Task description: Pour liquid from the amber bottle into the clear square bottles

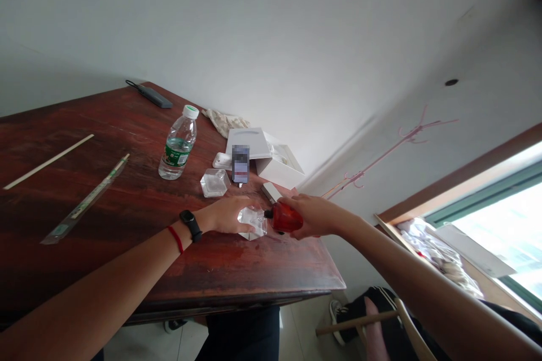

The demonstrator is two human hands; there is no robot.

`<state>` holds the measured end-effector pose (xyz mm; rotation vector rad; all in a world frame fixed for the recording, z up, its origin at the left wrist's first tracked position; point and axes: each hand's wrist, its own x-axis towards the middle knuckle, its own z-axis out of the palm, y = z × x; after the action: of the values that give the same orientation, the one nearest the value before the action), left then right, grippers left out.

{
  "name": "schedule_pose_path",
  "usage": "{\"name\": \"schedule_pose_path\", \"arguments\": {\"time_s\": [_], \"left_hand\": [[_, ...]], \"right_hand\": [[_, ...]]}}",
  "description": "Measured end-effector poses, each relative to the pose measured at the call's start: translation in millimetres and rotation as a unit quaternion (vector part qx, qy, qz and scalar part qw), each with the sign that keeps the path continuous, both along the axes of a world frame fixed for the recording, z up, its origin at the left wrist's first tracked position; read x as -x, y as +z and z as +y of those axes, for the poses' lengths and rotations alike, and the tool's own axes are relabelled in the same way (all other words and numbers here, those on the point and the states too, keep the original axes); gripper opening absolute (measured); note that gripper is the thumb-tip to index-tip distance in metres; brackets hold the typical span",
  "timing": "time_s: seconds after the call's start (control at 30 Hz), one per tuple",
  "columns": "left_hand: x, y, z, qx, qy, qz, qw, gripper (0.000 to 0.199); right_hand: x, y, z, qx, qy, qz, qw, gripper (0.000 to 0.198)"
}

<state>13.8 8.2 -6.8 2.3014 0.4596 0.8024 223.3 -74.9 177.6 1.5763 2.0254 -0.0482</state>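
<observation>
My left hand point(226, 215) is closed round a clear faceted cup point(254, 224) close to the table's front edge. In my right hand point(312, 214) lies a red bottle point(287, 218), tipped on its side. Its dark neck points left, at the rim of the clear cup; whether liquid flows cannot be made out. Behind my left hand sits a clear hexagonal dish point(214, 183). A phone point(240, 164) with a lit, blurred screen stands upright just past it. Near my right fingers is a small white block point(271, 192).
A water bottle point(178, 146), a wrapped chopstick packet point(91, 197), a bare wooden stick point(48, 162) and a dark grey device point(154, 95) lie or stand leftward on the dark red table point(139, 259). White boxes point(279, 163) stand by the wall. A person's leg point(372, 321) shows lower right.
</observation>
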Motion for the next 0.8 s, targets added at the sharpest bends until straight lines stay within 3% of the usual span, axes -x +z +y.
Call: {"name": "schedule_pose_path", "arguments": {"time_s": [0.8], "left_hand": [[0.1, -0.3, 0.6, -0.002, -0.005, -0.004, 1.0, 0.061]], "right_hand": [[7.9, 4.5, 1.6, 0.003, 0.009, -0.033, 0.999, 0.073]]}}
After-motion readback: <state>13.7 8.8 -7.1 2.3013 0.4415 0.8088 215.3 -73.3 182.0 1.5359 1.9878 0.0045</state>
